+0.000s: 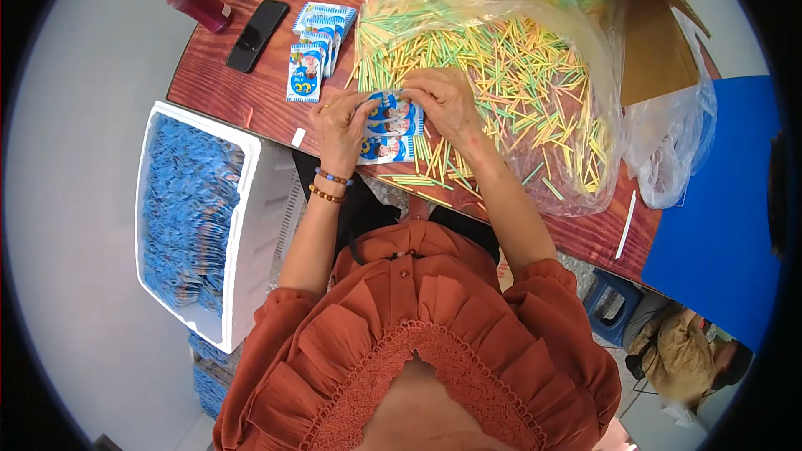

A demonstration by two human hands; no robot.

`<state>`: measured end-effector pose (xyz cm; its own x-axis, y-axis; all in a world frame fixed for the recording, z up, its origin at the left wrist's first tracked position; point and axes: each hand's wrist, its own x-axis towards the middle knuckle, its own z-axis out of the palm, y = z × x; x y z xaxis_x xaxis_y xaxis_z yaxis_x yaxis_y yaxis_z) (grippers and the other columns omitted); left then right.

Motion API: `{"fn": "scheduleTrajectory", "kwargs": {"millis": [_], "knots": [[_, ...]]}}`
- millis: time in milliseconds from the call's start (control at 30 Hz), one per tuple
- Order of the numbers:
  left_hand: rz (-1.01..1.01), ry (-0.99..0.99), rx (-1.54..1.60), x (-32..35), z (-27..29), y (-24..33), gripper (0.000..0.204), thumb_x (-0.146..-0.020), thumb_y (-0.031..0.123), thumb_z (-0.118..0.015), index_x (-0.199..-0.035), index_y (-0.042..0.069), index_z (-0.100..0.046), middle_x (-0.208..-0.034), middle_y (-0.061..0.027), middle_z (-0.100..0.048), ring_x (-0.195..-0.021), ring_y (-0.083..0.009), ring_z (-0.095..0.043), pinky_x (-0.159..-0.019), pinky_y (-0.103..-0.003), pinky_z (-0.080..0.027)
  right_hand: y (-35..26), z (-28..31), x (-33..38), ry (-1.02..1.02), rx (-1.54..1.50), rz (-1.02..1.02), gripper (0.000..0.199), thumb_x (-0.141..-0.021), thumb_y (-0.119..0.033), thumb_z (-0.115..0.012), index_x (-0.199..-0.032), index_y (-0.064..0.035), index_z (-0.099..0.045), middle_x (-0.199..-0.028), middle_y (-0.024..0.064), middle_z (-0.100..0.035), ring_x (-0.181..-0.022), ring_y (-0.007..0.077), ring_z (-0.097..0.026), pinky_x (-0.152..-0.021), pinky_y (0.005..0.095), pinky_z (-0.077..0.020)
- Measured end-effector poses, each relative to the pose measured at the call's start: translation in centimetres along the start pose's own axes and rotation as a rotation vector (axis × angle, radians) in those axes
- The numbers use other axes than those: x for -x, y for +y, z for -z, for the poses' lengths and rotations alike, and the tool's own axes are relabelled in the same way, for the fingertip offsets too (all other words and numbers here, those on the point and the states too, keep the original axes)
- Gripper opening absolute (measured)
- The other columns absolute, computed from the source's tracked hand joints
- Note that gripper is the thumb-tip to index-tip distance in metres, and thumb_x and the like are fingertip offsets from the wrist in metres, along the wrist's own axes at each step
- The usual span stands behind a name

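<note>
A strip of small blue-and-white printed sachets (389, 127) is held at the near edge of the reddish wooden table (251, 75), pinched by the fingers of the left hand (341, 121) and right hand (447, 100). The handling of the sachets beside the heap of thin yellow and green sticks (518, 75) appears under way; a steady two-handed grip is called for next.

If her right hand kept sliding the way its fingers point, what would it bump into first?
The right hand points toward her left, so it would likely meet the left hand first, across the blue packets both hands hold.
</note>
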<state>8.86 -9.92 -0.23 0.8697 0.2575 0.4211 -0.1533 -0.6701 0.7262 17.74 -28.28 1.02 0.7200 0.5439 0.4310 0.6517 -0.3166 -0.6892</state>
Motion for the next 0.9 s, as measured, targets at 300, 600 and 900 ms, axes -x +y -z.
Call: {"fn": "scheduleTrajectory", "kwargs": {"millis": [300,600,900], "knots": [[0.524,-0.025,0.981,-0.3,-0.1,2.2,0.014,-0.089,0.010,-0.067,-0.099,0.001,-0.067,-0.090,-0.0001,-0.067,-0.078,-0.0040,-0.058,-0.069,-0.020,-0.047,-1.1,0.5,1.2,-0.141,-1.002,-0.475,0.011,-0.088,-0.006,-0.064,-0.098,-0.0006,-0.066,-0.087,-0.0007,-0.067,-0.080,0.0052,-0.059,-0.073,0.0206,-0.0469],[0.670,0.069,1.199,0.4,-2.7,3.6,0.012,-0.091,0.013,-0.064,-0.093,0.002,-0.066,-0.084,-0.0018,-0.067,-0.071,-0.0088,-0.063,-0.061,-0.025,-0.051,-1.2,1.2,3.0,-0.021,-0.801,-0.572,0.015,-0.087,-0.009,-0.067,-0.098,0.0011,-0.069,-0.086,-0.0005,-0.068,-0.074,0.0033,-0.057,-0.066,0.0191,-0.0452],[0.762,0.050,1.229,-0.1,-3.3,4.5,0.023,-0.095,0.024,-0.060,-0.087,0.003,-0.066,-0.082,-0.0042,-0.068,-0.069,-0.0119,-0.064,-0.058,-0.028,-0.054,-0.7,4.4,3.7,0.210,-0.568,-0.178,0.014,-0.090,-0.010,-0.058,-0.099,-0.0015,-0.063,-0.110,0.0083,-0.061,-0.105,0.0182,-0.057,-0.091,0.0321,-0.0436]]}}
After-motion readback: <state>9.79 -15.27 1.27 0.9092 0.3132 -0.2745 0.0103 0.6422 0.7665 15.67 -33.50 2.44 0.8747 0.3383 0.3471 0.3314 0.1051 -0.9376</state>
